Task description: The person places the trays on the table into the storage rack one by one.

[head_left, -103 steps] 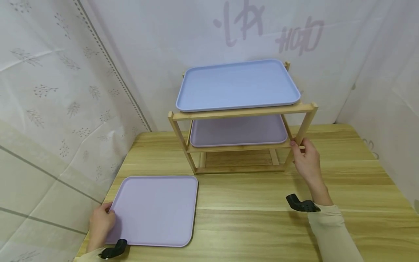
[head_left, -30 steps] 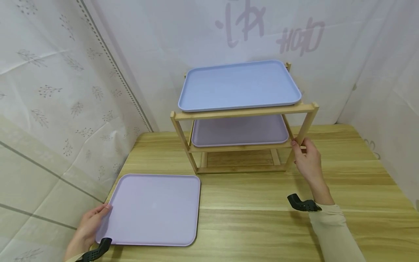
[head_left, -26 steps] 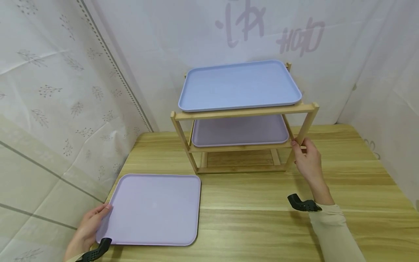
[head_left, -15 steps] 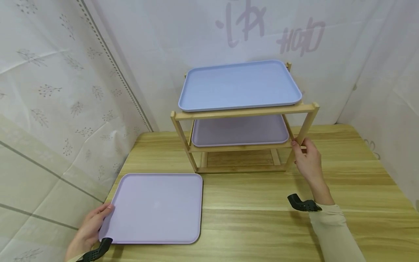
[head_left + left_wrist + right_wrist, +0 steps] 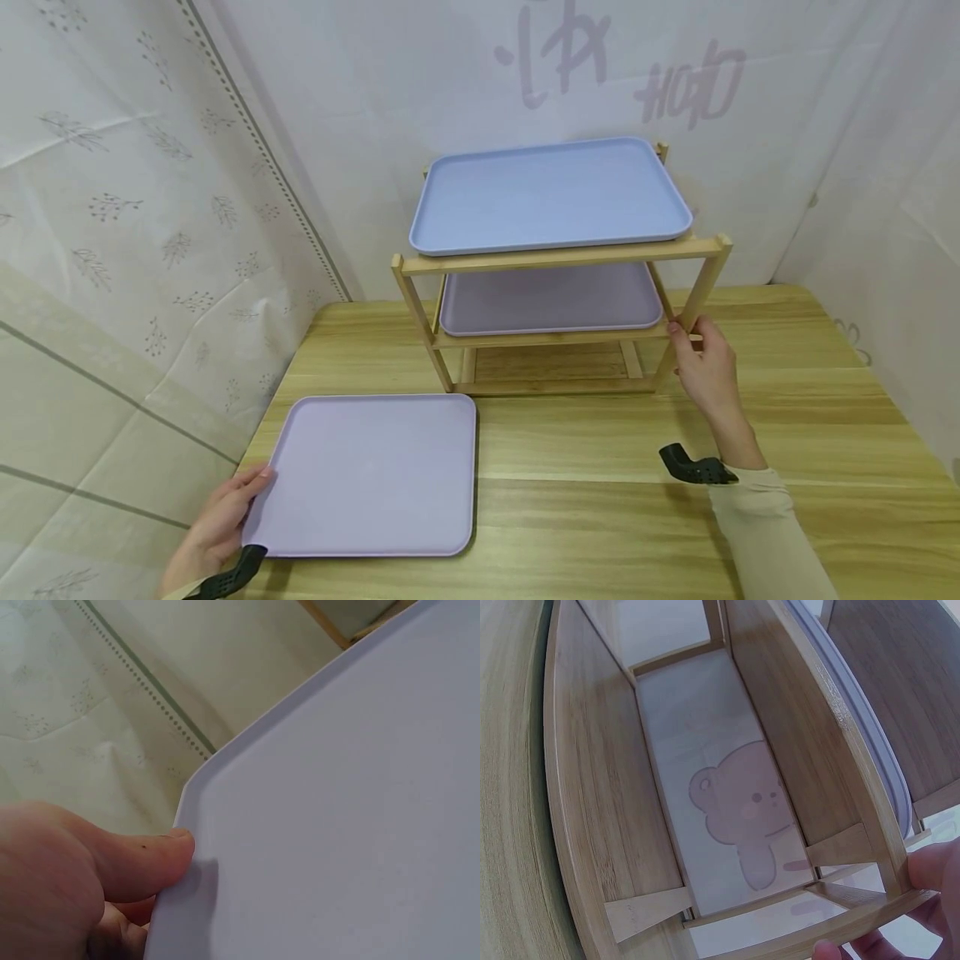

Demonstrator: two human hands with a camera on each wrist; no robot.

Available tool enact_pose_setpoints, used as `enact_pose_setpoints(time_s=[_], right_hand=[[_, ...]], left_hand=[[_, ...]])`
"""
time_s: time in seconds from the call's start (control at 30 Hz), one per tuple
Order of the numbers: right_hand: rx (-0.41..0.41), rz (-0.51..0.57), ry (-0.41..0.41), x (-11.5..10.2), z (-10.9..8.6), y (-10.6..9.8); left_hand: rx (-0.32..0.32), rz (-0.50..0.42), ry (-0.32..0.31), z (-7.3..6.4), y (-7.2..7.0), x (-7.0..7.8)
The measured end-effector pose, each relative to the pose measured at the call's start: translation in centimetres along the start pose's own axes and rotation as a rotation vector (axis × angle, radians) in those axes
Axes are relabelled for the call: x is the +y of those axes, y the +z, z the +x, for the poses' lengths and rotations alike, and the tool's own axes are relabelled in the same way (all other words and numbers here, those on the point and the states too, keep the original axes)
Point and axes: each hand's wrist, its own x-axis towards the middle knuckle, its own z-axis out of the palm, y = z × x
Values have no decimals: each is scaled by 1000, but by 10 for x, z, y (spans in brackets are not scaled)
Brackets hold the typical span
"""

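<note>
In the head view, my left hand (image 5: 225,515) pinches the left rim of a light purple tray (image 5: 367,475) at the front left of the table. Its thumb (image 5: 146,862) lies on top of the rim in the left wrist view, with the other fingers mostly hidden underneath. A wooden three-tier rack (image 5: 525,262) stands at the back. My right hand (image 5: 707,367) grips the rack's front right post, at the level of the middle shelf. On the top tier rests a blue tray (image 5: 551,196); a second purple tray (image 5: 551,300) lies on the middle shelf.
The rack's bottom shelf (image 5: 555,363) shows bare wood, seen also in the right wrist view as a wooden panel (image 5: 600,787). A patterned curtain (image 5: 150,233) hangs along the left, and white cloth (image 5: 360,125) behind. The wooden table (image 5: 585,508) extends in front of the rack.
My left hand has shifted its hold on the purple tray's rim, and over the last second has moved the tray to the right and slightly back. My right hand stays on the post.
</note>
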Motion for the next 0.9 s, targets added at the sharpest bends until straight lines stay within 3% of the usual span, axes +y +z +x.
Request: enact_pose_setpoints(time_s=[0.23, 0.5, 0.9], right_hand=[[6, 3, -1, 0, 1, 0], [2, -5, -6, 0, 1, 0], [-3, -4, -14, 0, 1, 0]], left_hand=[[-58, 6, -26, 2, 12, 4], [-46, 5, -48, 3, 29, 8], [-134, -20, 9, 4, 54, 10]])
